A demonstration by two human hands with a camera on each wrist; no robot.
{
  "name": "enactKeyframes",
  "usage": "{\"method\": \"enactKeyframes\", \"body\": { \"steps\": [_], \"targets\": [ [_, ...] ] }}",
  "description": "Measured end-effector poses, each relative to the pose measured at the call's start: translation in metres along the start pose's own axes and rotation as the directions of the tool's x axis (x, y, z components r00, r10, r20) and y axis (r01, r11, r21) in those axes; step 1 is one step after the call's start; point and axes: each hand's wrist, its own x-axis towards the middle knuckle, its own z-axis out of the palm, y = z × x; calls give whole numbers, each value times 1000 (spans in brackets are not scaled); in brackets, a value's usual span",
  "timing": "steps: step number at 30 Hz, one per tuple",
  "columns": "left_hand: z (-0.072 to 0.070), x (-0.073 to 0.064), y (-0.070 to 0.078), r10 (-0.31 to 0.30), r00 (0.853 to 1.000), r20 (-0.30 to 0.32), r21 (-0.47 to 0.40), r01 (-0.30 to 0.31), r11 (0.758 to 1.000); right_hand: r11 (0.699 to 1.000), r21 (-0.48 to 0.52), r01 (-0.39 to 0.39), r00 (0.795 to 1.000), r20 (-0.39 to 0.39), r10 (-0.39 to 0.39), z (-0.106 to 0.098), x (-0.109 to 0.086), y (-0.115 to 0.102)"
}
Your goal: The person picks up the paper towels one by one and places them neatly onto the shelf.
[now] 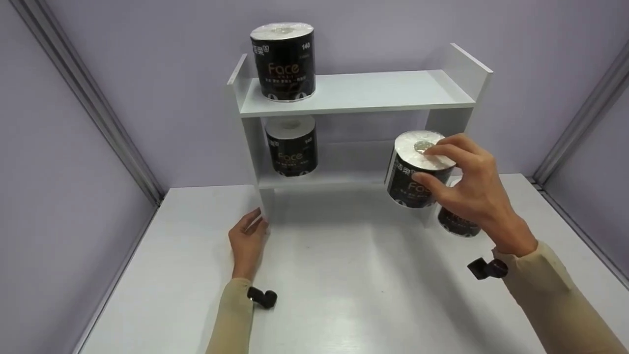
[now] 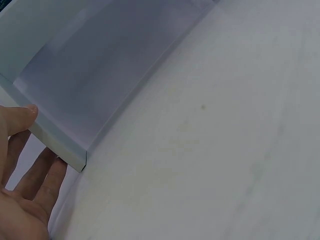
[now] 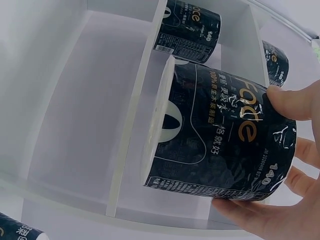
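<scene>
My right hand (image 1: 474, 184) grips a toilet paper roll (image 1: 405, 184) in black wrapping marked "Face", thumb on its front and fingers over the white top end. The roll is held in front of the right part of a white two-tier shelf (image 1: 378, 91), tilted slightly. In the right wrist view, the thumb and fingers lie on opposite sides of the roll (image 3: 220, 135). Low at the shelf's left side, my left hand (image 1: 248, 243) pinches the side panel (image 2: 60, 150), thumb on the inner face and fingers outside.
One black-wrapped roll (image 1: 285, 71) stands at the left end of the top tier, another roll (image 1: 292, 155) on the tier below it. A further roll (image 1: 457, 223) is on the white table (image 1: 334, 295) beside the shelf's right leg, partly behind my right hand. Pale walls (image 1: 147, 73) enclose the table.
</scene>
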Motion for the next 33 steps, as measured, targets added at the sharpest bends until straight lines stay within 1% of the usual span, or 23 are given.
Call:
{"method": "enactKeyframes", "body": {
  "steps": [5, 10, 13, 20, 27, 33],
  "targets": [
    [0, 0, 1, -19, 1000, 3, -21, 19, 1000, 1000, -2, -14, 1000, -4, 14, 1, 1, 0],
    [0, -1, 2, -22, 1000, 2, -18, 22, 1000, 1000, 2, -25, 1000, -5, 25, 2, 1, 0],
    [1, -1, 2, -20, 1000, 1, -21, 20, 1000, 1000, -1, -23, 1000, -12, 23, 2, 2, 2],
    [1, -1, 2, -29, 1000, 2, -49, 29, 998, 1000, -7, 8, 999, -32, -8, 3, 6, 7],
    [0, 0, 1, -15, 1000, 6, -8, 15, 1000, 1000, -4, -22, 999, -37, 22, 5, 8, 9],
    [-1, 0, 0, -7, 1000, -1, 18, 7, 1000, 1000, -11, 0, 999, -50, 0, 7, 10, 10]
  ]
}}
